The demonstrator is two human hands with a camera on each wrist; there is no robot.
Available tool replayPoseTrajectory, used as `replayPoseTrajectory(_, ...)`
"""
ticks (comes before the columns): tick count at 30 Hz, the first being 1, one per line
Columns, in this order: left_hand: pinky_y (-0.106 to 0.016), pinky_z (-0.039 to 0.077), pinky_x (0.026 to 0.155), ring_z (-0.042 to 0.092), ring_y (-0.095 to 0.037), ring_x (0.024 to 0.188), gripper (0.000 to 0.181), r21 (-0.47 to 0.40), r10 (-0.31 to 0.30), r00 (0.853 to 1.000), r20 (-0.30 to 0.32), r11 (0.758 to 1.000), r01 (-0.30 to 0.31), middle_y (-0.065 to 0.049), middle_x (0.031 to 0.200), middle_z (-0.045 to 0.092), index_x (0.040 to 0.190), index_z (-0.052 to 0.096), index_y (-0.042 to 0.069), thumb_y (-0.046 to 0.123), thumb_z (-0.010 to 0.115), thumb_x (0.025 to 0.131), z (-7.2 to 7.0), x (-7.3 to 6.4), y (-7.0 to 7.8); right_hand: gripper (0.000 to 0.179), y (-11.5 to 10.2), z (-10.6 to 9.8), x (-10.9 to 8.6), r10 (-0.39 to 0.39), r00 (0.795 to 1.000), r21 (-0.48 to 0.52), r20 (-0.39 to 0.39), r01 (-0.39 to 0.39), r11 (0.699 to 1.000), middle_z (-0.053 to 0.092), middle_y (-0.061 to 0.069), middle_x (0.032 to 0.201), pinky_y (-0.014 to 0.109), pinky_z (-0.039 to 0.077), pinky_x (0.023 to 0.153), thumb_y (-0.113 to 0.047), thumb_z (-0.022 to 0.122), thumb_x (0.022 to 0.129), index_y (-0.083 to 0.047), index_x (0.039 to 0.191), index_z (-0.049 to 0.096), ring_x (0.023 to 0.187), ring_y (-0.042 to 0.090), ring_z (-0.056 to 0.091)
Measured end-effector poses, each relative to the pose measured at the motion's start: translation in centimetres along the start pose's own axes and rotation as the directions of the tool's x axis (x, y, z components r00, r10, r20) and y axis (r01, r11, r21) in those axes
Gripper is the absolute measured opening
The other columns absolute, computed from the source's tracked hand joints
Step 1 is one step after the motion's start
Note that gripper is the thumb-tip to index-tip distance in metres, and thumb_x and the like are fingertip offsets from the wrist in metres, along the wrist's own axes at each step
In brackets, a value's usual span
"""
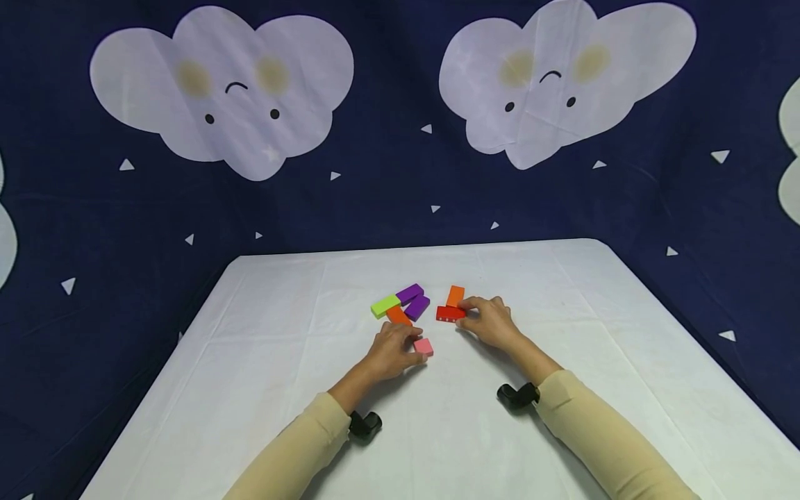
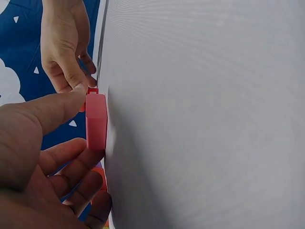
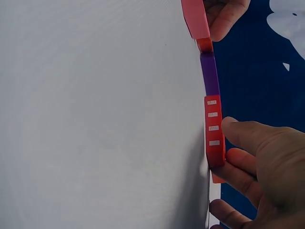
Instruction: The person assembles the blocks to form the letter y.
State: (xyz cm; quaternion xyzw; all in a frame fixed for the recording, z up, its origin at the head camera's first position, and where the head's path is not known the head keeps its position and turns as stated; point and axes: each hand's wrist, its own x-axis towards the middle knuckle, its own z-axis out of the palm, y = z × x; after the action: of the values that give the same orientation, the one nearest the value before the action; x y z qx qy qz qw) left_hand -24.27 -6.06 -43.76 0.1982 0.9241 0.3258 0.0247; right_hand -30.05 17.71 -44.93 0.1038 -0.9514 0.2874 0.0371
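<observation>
My left hand point(image 1: 389, 351) pinches a small pink block point(image 1: 423, 346) between thumb and fingers, low over the white table. In the left wrist view the pink block point(image 2: 96, 121) stands on edge, thumb at its upper end and a fingertip at its lower end. Farther right, my right hand point(image 1: 490, 323) holds the right end of a red block point(image 1: 448, 314). White marks line one side of that red block point(image 3: 214, 129) in the right wrist view. Just behind it lies an orange block point(image 1: 455, 295), close to or touching the red one.
Left of the red block sits a group: a lime green block point(image 1: 385, 306), a purple block point(image 1: 410, 294), a second purple block point(image 1: 417, 307) and an orange block point(image 1: 398, 316) beside my left fingers. A dark blue curtain point(image 1: 387, 208) with clouds stands behind the white table point(image 1: 269, 333).
</observation>
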Motion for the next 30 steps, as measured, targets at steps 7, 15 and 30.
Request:
replayPoseTrajectory(7, -0.042, 0.035, 0.095, 0.046, -0.027, 0.110, 0.047, -0.003, 0.011, 1.000, 0.000, 1.000, -0.011, -0.012, 0.122, 0.062, 0.119, 0.063, 0.006, 0.022, 0.076, 0.077, 0.21, 0.16, -0.10, 0.041, -0.04, 0.19, 0.29, -0.022, 1.000, -0.005, -0.009, 0.022, 1.000, 0.065, 0.008, 0.123, 0.042, 0.031, 0.082, -0.027, 0.070, 0.078, -0.013, 0.117, 0.067, 0.101, 0.033, 0.048)
replayPoseTrajectory(15, -0.042, 0.034, 0.095, 0.045, -0.026, 0.110, 0.045, -0.013, 0.006, 1.000, 0.007, 1.000, -0.006, -0.011, 0.119, 0.062, 0.118, 0.063, 0.007, 0.020, 0.076, 0.077, 0.37, 0.28, -0.19, 0.041, 0.04, 0.42, 0.52, -0.036, 0.999, 0.005, -0.015, 0.036, 0.999, 0.066, 0.008, 0.122, 0.044, 0.032, 0.083, -0.025, 0.070, 0.078, -0.013, 0.116, 0.067, 0.102, 0.034, 0.048)
replayPoseTrajectory(30, -0.033, 0.036, 0.085, 0.043, -0.020, 0.102, 0.041, -0.111, -0.064, 0.998, -0.002, 0.992, 0.064, -0.008, 0.115, 0.063, 0.115, 0.066, 0.009, 0.017, 0.076, 0.076, 0.67, 0.55, -0.45, 0.039, 0.53, 0.36, 0.62, 0.032, 0.999, 0.066, -0.003, -0.031, 0.997, 0.065, 0.008, 0.122, 0.041, 0.032, 0.082, -0.026, 0.072, 0.076, -0.017, 0.114, 0.068, 0.105, 0.031, 0.044)
